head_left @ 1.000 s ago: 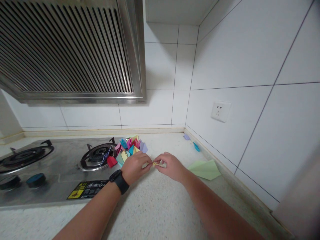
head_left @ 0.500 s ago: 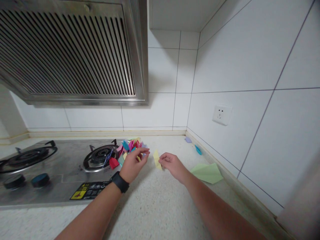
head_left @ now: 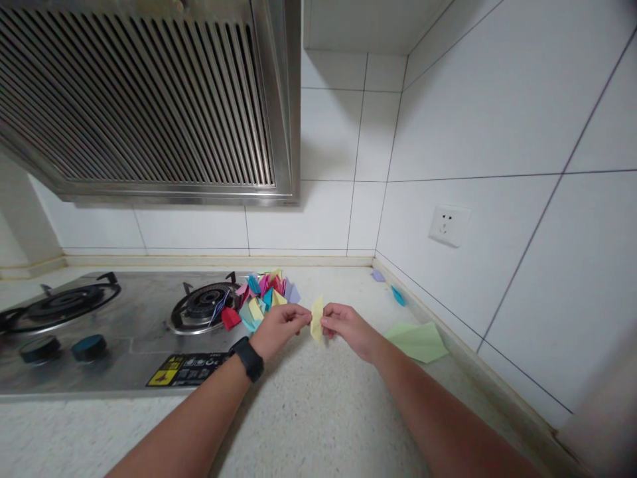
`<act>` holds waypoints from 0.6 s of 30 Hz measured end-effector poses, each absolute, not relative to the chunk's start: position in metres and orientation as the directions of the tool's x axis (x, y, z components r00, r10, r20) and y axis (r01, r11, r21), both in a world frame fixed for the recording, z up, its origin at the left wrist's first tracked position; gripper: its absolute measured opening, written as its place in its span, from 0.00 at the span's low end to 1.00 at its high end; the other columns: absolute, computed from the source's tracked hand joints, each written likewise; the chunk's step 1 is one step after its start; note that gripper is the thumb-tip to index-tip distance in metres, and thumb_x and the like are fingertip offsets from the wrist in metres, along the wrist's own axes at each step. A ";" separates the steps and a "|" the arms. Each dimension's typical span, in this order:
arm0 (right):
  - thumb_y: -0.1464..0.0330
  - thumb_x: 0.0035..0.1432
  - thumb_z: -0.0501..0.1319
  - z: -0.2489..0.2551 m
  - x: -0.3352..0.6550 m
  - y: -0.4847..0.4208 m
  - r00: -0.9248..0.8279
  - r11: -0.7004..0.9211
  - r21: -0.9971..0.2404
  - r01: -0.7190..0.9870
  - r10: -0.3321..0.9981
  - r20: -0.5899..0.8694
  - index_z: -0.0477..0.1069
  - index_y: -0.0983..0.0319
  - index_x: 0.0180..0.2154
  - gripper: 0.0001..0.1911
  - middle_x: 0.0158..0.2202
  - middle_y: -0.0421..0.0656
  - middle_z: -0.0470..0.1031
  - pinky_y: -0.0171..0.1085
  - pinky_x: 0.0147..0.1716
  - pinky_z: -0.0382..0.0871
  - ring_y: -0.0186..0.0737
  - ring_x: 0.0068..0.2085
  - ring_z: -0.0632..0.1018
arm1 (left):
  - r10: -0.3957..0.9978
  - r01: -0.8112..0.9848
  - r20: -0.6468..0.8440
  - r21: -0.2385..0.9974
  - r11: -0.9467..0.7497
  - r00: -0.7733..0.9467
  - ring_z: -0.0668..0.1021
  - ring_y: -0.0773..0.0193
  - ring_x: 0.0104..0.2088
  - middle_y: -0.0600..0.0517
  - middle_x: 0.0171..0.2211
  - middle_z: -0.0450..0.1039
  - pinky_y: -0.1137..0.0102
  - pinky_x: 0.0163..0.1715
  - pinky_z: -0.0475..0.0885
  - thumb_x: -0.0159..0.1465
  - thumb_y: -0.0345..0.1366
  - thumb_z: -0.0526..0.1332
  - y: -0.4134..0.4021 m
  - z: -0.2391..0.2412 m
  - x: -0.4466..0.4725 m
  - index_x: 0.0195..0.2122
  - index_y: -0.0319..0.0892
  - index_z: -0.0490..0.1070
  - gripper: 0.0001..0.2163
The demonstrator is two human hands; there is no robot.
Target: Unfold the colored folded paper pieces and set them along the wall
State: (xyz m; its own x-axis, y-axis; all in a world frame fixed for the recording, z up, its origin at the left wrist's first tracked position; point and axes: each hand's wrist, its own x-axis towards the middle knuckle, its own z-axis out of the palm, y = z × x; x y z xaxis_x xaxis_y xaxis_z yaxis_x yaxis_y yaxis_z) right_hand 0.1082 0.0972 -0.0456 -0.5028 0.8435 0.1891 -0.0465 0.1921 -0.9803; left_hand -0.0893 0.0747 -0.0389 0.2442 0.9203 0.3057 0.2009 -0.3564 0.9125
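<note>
A small yellow folded paper (head_left: 316,318) stands upright between my two hands above the speckled counter. My left hand (head_left: 279,327), with a black watch on its wrist, pinches the paper's left edge. Its right edge is pinched by my right hand (head_left: 347,325). Just behind my left hand lies a heap of small folded papers (head_left: 261,297) in pink, blue, yellow, green and red, at the stove's right edge.
A steel gas stove (head_left: 114,332) with two burners and two knobs fills the left. A range hood (head_left: 149,99) hangs above it. A light green folded sheet (head_left: 418,340) lies at the right near the tiled wall, which carries a socket (head_left: 448,224). Two small paper pieces (head_left: 397,294) lie in the corner.
A second ago both hands pinched the paper low together. Then my left hand let go while the right held it up. Now my left hand grips it again.
</note>
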 end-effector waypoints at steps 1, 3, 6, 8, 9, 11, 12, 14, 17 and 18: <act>0.61 0.52 0.64 -0.046 0.109 0.097 -0.515 0.193 -0.980 -0.050 0.836 0.191 0.71 0.64 0.32 0.12 0.25 0.39 0.72 0.32 0.28 0.61 0.32 0.27 0.71 | 0.925 0.196 0.293 0.919 -0.342 0.244 0.67 0.71 0.21 0.53 0.23 0.71 0.75 0.22 0.62 0.58 0.47 0.62 0.074 -0.039 -0.089 0.34 0.37 0.76 0.16; 0.61 0.53 0.64 -0.047 0.110 0.098 -0.547 0.201 -0.978 -0.053 0.814 0.197 0.71 0.63 0.33 0.12 0.27 0.40 0.72 0.32 0.28 0.61 0.32 0.28 0.71 | 0.929 0.182 0.278 0.928 -0.325 0.243 0.66 0.71 0.20 0.54 0.22 0.70 0.75 0.21 0.60 0.56 0.47 0.64 0.073 -0.039 -0.088 0.33 0.36 0.76 0.16; 0.59 0.53 0.64 -0.047 0.111 0.098 -0.589 0.228 -0.972 -0.051 0.780 0.213 0.72 0.63 0.34 0.14 0.29 0.41 0.72 0.32 0.29 0.61 0.32 0.29 0.70 | 0.932 0.156 0.274 0.936 -0.315 0.239 0.66 0.72 0.20 0.54 0.21 0.69 0.75 0.21 0.60 0.56 0.46 0.64 0.072 -0.041 -0.086 0.32 0.35 0.75 0.16; 0.58 0.52 0.65 -0.047 0.112 0.097 -0.602 0.245 -0.968 -0.049 0.766 0.224 0.72 0.63 0.34 0.15 0.29 0.40 0.71 0.32 0.29 0.61 0.32 0.29 0.69 | 0.927 0.136 0.286 0.936 -0.325 0.243 0.67 0.71 0.21 0.53 0.22 0.70 0.75 0.23 0.61 0.56 0.45 0.64 0.072 -0.043 -0.085 0.32 0.35 0.75 0.15; 0.57 0.52 0.65 -0.047 0.112 0.097 -0.607 0.249 -0.967 -0.049 0.762 0.227 0.72 0.63 0.34 0.15 0.29 0.40 0.71 0.32 0.29 0.61 0.32 0.29 0.69 | 0.922 0.125 0.297 0.934 -0.334 0.247 0.68 0.71 0.22 0.53 0.23 0.70 0.75 0.24 0.62 0.56 0.44 0.64 0.072 -0.044 -0.084 0.32 0.35 0.75 0.15; 0.56 0.52 0.65 -0.047 0.113 0.096 -0.618 0.252 -0.967 -0.045 0.753 0.225 0.72 0.63 0.34 0.16 0.28 0.40 0.70 0.32 0.29 0.61 0.32 0.29 0.69 | 0.912 0.106 0.320 0.929 -0.355 0.256 0.70 0.69 0.25 0.51 0.25 0.72 0.74 0.27 0.64 0.56 0.43 0.65 0.073 -0.046 -0.083 0.31 0.34 0.75 0.14; 0.56 0.52 0.65 -0.047 0.113 0.096 -0.625 0.253 -0.967 -0.041 0.748 0.222 0.72 0.63 0.35 0.16 0.29 0.40 0.70 0.32 0.29 0.61 0.32 0.29 0.69 | 0.908 0.097 0.326 0.927 -0.361 0.262 0.71 0.68 0.26 0.50 0.26 0.73 0.73 0.29 0.65 0.56 0.43 0.65 0.073 -0.047 -0.083 0.31 0.35 0.75 0.13; 0.56 0.52 0.65 -0.048 0.114 0.096 -0.640 0.254 -0.967 -0.039 0.736 0.219 0.73 0.63 0.35 0.17 0.29 0.41 0.71 0.33 0.30 0.61 0.33 0.29 0.69 | 0.901 0.081 0.333 0.926 -0.368 0.278 0.73 0.67 0.29 0.50 0.28 0.74 0.73 0.32 0.66 0.56 0.42 0.65 0.074 -0.049 -0.083 0.32 0.35 0.74 0.13; 0.57 0.52 0.65 -0.049 0.114 0.097 -0.663 0.247 -0.967 -0.055 0.715 0.221 0.73 0.63 0.36 0.16 0.30 0.41 0.71 0.33 0.31 0.61 0.32 0.29 0.68 | 0.889 0.066 0.342 0.923 -0.378 0.305 0.73 0.66 0.30 0.49 0.30 0.74 0.72 0.34 0.66 0.57 0.42 0.64 0.074 -0.049 -0.083 0.32 0.36 0.74 0.12; 0.57 0.52 0.65 -0.049 0.114 0.097 -0.666 0.244 -0.968 -0.060 0.712 0.221 0.73 0.63 0.36 0.16 0.30 0.41 0.71 0.33 0.31 0.61 0.32 0.29 0.68 | 0.886 0.067 0.348 0.920 -0.385 0.308 0.73 0.66 0.30 0.49 0.29 0.74 0.72 0.34 0.66 0.58 0.42 0.64 0.073 -0.049 -0.083 0.32 0.36 0.73 0.12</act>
